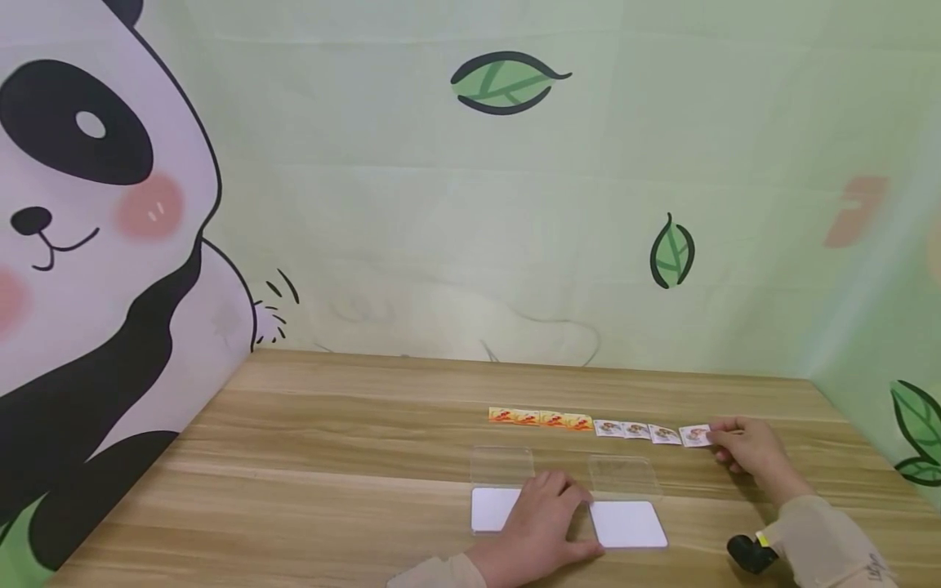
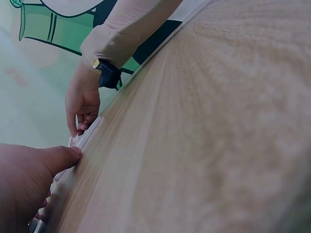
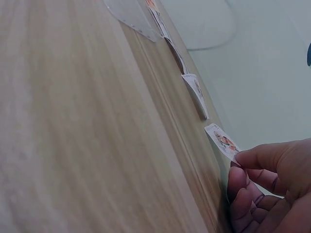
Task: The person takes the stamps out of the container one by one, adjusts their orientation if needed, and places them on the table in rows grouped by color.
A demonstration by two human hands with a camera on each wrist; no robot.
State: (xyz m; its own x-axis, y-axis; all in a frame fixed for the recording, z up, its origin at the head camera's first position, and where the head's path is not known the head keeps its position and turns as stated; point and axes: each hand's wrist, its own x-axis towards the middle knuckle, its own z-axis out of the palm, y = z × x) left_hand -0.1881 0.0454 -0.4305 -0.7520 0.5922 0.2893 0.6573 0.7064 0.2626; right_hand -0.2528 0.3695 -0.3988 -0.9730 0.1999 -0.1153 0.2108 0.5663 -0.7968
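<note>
At the right end of the row, my right hand [image 1: 750,451] pinches a small white stamp [image 1: 695,435] with an orange-brown picture between thumb and fingertips. In the right wrist view this stamp [image 3: 222,140] is tilted, its far end free of the fingers. To its left lie more white stamps [image 1: 636,429], then several orange-yellow ones [image 1: 540,419] side by side. My left hand [image 1: 540,523] rests over the inner edges of two white cards, fingers spread loosely. It covers part of the left card [image 1: 492,508]; its thumb lies at the lower left corner of the right card [image 1: 628,524].
Behind the white cards lie two clear plastic sheets, a left one [image 1: 502,467] and a right one [image 1: 623,477]. The wooden table [image 1: 294,474] meets a printed cloth backdrop [image 1: 367,204] at its back. A black wrist device [image 1: 751,554] sits by the right sleeve.
</note>
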